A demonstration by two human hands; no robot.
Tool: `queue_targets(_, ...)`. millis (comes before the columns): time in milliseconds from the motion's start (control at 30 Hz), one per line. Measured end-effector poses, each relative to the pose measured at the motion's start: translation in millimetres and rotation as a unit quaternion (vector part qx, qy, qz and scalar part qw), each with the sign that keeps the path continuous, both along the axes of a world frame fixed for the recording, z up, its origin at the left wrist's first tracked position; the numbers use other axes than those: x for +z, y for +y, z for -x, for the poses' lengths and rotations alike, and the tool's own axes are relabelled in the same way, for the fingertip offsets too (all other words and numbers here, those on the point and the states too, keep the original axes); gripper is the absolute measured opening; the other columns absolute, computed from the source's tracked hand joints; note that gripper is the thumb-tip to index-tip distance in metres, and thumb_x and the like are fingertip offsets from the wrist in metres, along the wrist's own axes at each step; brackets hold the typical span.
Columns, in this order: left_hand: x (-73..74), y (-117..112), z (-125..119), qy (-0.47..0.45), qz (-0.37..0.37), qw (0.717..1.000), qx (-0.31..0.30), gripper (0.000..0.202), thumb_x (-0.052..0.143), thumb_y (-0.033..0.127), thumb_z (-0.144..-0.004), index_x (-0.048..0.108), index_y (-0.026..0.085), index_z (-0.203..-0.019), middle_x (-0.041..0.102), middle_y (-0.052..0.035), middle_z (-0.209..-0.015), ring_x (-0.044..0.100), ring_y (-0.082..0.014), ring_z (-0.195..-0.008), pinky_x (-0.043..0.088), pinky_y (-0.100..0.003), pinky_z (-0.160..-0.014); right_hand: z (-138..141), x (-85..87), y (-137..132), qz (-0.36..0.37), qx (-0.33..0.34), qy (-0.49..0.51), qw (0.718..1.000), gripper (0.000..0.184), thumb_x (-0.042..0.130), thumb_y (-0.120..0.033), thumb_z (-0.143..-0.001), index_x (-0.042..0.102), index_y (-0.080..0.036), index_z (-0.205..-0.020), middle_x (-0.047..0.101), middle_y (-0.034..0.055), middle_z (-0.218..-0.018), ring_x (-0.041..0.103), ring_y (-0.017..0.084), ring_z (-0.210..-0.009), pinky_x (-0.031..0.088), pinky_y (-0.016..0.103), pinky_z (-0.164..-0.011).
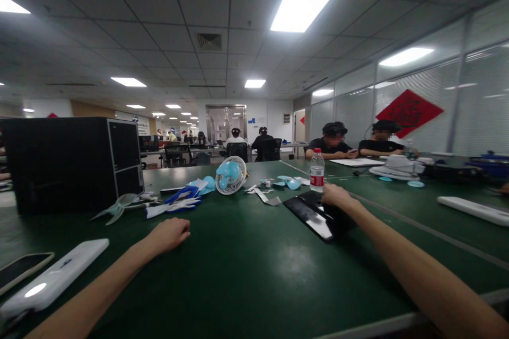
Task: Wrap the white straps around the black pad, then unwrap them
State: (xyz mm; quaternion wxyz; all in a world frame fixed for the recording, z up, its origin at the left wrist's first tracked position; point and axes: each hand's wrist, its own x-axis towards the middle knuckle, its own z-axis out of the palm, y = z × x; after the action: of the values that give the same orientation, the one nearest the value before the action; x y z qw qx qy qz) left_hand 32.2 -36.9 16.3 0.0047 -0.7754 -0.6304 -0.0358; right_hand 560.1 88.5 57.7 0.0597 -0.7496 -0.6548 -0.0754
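Observation:
My right hand (336, 197) is closed on the raised edge of a flat black case (304, 212) lying on the green table (246, 265). A glossy pale patch shows on the case, and I cannot make out what kind of case it is. Just behind that hand stands an upright water bottle (317, 172) with a red cap and label. My left hand (173, 233) rests on the tabletop with its fingers curled in, nothing visible in them. Blue-and-white gloves (175, 204) lie a little beyond it.
A black computer case (67, 164) stands at left. Near it are a white device (59, 275) and a phone (24, 270). A small fan (231, 175) with blue blades and scattered parts lie mid-table. Two people sit at right; a white fan base (397, 167) is near them.

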Motion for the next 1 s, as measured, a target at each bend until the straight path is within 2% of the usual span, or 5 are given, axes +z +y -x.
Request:
queue_targets(167,-2.6,3,1,0.002,-0.013,1.0,-0.009,0.026,0.044,0.037,-0.084,0.063,0.022,-0.094,0.067,-0.0064,-0.097,0.062,-0.0204,-0.087,0.048,-0.032,-0.074,-13,28.6,-18,-0.05,-0.021,0.003,0.999,0.024,0.065,-0.027,-0.072,0.069,-0.013,-0.092,0.067,0.0189,-0.098,0.063,0.029,-0.09,0.045,0.031,-0.066)
queue_targets(267,-1.5,1,-3,0.006,-0.019,1.0,-0.009,0.026,0.044,0.037,-0.084,0.064,0.022,-0.093,0.068,-0.0067,-0.098,0.063,-0.0214,-0.088,0.047,-0.032,-0.073,7,31.9,-29,-0.023,0.074,0.004,0.997,0.019,0.063,-0.031,-0.075,0.071,-0.015,-0.08,0.069,0.0127,-0.089,0.063,0.024,-0.083,0.044,0.028,-0.065)
queue_targets(500,2.4,-5,-10,-0.005,-0.023,1.0,-0.015,0.027,0.043,0.039,-0.085,0.063,0.022,-0.094,0.066,-0.0066,-0.1,0.061,-0.0216,-0.09,0.048,-0.033,-0.077,112,8.3,-55,0.003,0.317,-0.009,0.948,0.018,0.063,-0.029,-0.075,0.074,-0.017,-0.083,0.07,0.0058,-0.076,0.062,0.018,-0.069,0.041,0.024,-0.061)
queue_targets(767,-4.2,2,-8,-0.048,-0.049,0.997,-0.041,0.033,0.043,0.045,-0.087,0.063,0.022,-0.1,0.063,-0.0062,-0.103,0.059,-0.0198,-0.092,0.046,-0.031,-0.079,203,-6.0,-58,0.029,0.423,-0.034,0.905,0.025,0.062,-0.029,-0.078,0.073,-0.017,-0.097,0.072,0.0069,-0.091,0.065,0.02,-0.082,0.044,0.023,-0.068)
queue_targets(1000,-6.4,1,-13,-0.105,-0.047,0.991,-0.062,0.059,0.044,0.059,-0.084,0.054,0.019,-0.125,0.055,-0.0097,-0.128,0.05,-0.0248,-0.117,0.039,-0.035,-0.098,252,-29.7,-55,0.035,0.496,-0.017,0.868,0.029,0.06,-0.033,-0.081,0.071,-0.017,-0.103,0.071,0.0065,-0.098,0.065,0.019,-0.087,0.044,0.024,-0.071)
